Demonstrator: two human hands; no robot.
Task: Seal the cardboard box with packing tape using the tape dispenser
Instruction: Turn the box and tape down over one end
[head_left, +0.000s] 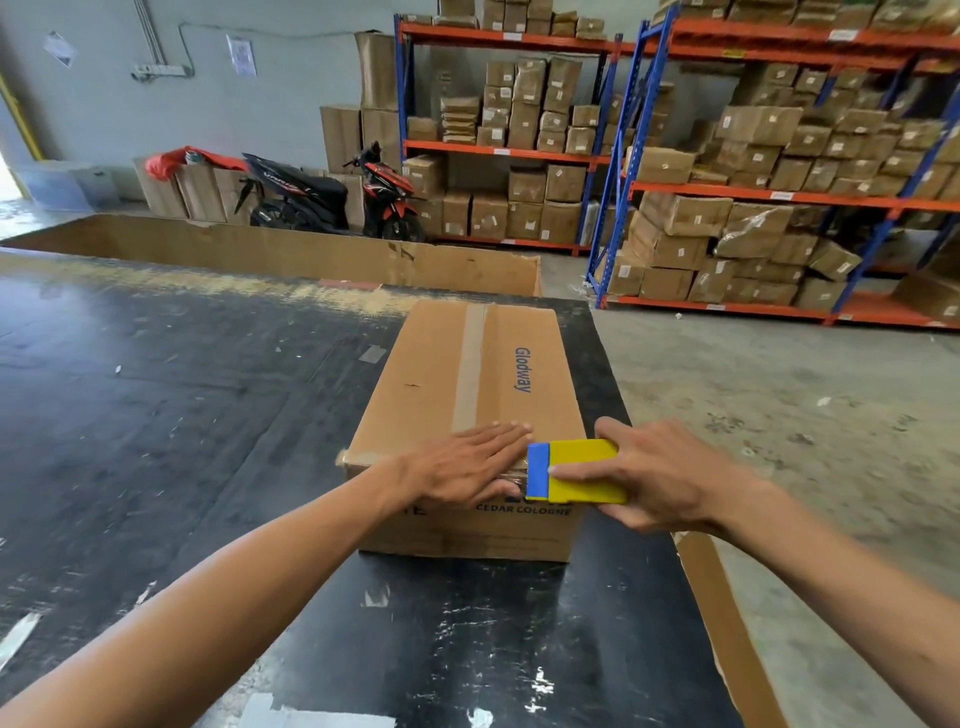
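A closed brown cardboard box (431, 374) printed "Glodway" lies on the black table (156, 395). A strip of tape (470, 364) runs along its top seam. My left hand (462, 462) lies flat, fingers spread, on the box's near top edge. My right hand (660, 478) grips a yellow tape dispenser with a blue front (576, 470) at the box's near right corner, its blue end beside my left fingertips. A short stretch of clear tape shows between them.
The table's right edge drops to a concrete floor (779, 395). A large open cardboard bin (291, 249) stands behind the table. A parked motorbike (332, 197) and blue-orange racks (613, 171) stacked with cartons fill the back.
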